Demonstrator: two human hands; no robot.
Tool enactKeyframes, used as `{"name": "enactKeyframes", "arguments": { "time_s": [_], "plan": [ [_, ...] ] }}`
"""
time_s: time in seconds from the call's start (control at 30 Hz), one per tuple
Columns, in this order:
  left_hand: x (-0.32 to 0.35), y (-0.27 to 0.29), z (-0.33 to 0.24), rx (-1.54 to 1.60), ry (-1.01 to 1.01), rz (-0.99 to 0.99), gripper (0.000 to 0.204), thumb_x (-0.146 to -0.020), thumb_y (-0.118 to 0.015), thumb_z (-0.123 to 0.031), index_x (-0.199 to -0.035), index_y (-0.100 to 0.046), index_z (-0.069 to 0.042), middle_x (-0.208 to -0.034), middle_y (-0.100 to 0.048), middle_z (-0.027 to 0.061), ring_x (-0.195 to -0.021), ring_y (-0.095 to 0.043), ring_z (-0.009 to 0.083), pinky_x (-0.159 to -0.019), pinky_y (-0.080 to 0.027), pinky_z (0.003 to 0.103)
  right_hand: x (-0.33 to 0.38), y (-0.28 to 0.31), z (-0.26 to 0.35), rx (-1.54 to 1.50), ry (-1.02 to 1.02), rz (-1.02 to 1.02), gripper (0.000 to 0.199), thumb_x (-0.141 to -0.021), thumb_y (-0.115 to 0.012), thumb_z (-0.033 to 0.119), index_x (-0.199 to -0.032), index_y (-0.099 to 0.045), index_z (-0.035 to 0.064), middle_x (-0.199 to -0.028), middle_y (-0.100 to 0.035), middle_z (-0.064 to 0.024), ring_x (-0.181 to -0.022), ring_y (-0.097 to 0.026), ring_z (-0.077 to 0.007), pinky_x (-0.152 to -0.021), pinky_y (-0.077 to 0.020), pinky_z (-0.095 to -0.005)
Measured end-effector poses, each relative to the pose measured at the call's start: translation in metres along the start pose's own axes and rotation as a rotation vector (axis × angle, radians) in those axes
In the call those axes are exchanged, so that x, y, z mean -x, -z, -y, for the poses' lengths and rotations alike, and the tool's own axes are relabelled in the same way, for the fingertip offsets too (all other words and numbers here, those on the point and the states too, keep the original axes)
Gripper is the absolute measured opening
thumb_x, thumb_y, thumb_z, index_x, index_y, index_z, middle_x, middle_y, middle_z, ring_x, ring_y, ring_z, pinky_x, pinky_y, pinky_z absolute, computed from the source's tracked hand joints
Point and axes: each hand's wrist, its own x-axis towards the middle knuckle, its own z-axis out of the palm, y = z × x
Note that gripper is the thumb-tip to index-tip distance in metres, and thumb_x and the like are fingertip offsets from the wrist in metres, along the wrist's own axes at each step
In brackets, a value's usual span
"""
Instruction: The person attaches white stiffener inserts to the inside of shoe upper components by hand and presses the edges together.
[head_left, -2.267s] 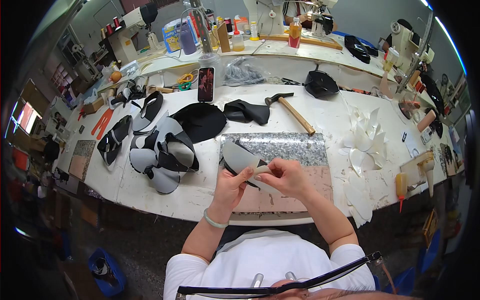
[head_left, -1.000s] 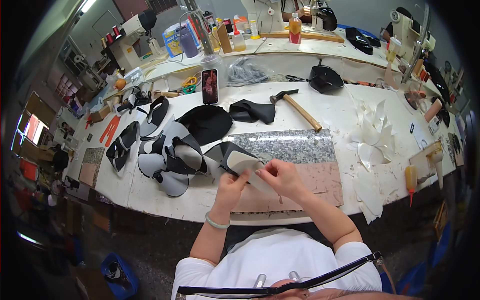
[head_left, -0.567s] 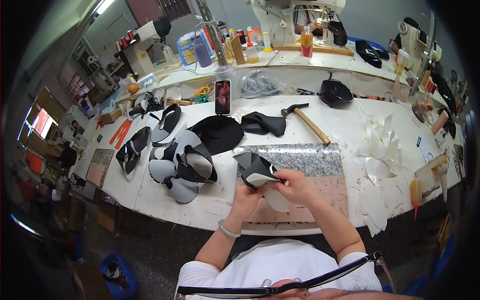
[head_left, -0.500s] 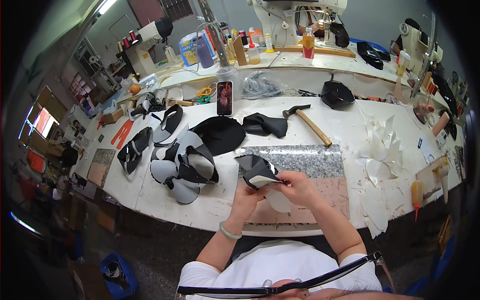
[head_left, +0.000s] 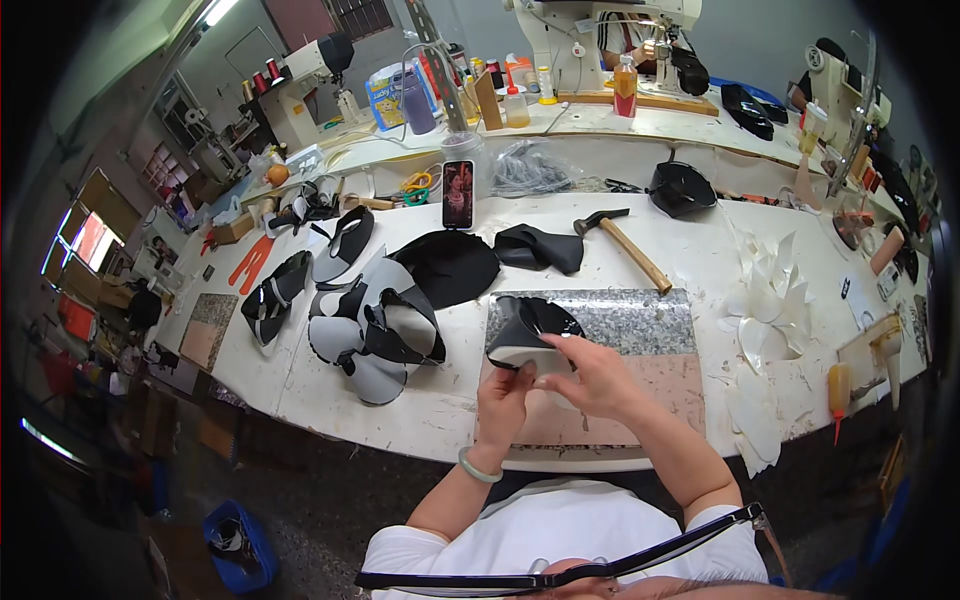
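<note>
2 bare hands are at a curved black piece (head_left: 518,325) edged with a pale band (head_left: 523,356). The left hand (head_left: 503,400), a green bangle (head_left: 480,466) at its wrist, pinches the band's lower edge. The right hand (head_left: 595,378) lays its fingers over the piece's near rim, thumb apart below; whether it grips cannot be told. Compared with a moment ago, the piece has turned and the right fingers have flattened, which seems to bring the band level between the 2 thumbs.

Beneath and beyond the hands lies a pink-and-speckled board (head_left: 640,320). Left of the left hand sits a heap of grey-and-black pieces (head_left: 410,325); well right of the right hand, white cut pieces (head_left: 760,310). Beyond the right hand lies 1 hammer (head_left: 638,256). Farther ahead of the left hand, a phone (head_left: 457,195) shows a picture. Past it, leftward, a blue-and-yellow pack (head_left: 388,97) carries bold lettering; far ahead of the right hand, an orange bottle (head_left: 625,87) has a label too small to read.
</note>
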Motion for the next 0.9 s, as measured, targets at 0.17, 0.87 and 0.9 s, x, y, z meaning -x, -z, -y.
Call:
{"name": "enactKeyframes", "arguments": {
  "time_s": [0.17, 0.87, 0.9],
  "plan": [
    [0.001, 0.026, -0.033, -0.588, 0.036, 0.408, 0.021, -0.086, -0.065, -0.016, -0.096, -0.066, 0.002, -0.069, -0.063, 0.0066, -0.065, -0.060, 0.0147, -0.065, -0.048, 0.026, -0.014, 0.021, -0.018, 0.223, 0.012, 0.133, 0.025, -0.075, -0.065, 0.009, -0.100, -0.064, 0.0088, -0.071, -0.064, -0.0059, -0.066, -0.062, -0.0246, -0.059, -0.0491, -0.0351],
    [-0.041, -0.037, -0.044, -0.776, -0.836, 0.182, 0.055, -0.068, -0.058, 0.013, -0.123, -0.052, 0.004, -0.113, -0.058, 0.0232, -0.102, -0.057, 0.0379, -0.087, -0.047, 0.040, 0.004, 0.018, -0.018, 0.359, 0.238, -0.204, 0.051, -0.070, -0.055, -0.010, -0.121, -0.048, -0.0098, -0.124, -0.051, -0.0265, -0.101, -0.060, -0.0348, -0.081, -0.0523, -0.0363],
    [-0.038, -0.042, -0.045, -0.773, -0.820, 0.161, 0.057, -0.069, -0.059, 0.013, -0.124, -0.050, 0.003, -0.114, -0.057, 0.0226, -0.103, -0.057, 0.0376, -0.089, -0.046, 0.040, 0.003, 0.018, -0.020, 0.291, 0.251, -0.267, 0.054, -0.068, -0.053, -0.013, -0.121, -0.048, -0.0096, -0.125, -0.051, -0.0264, -0.103, -0.059, -0.0367, -0.083, -0.0518, -0.0369]
  ]
}}
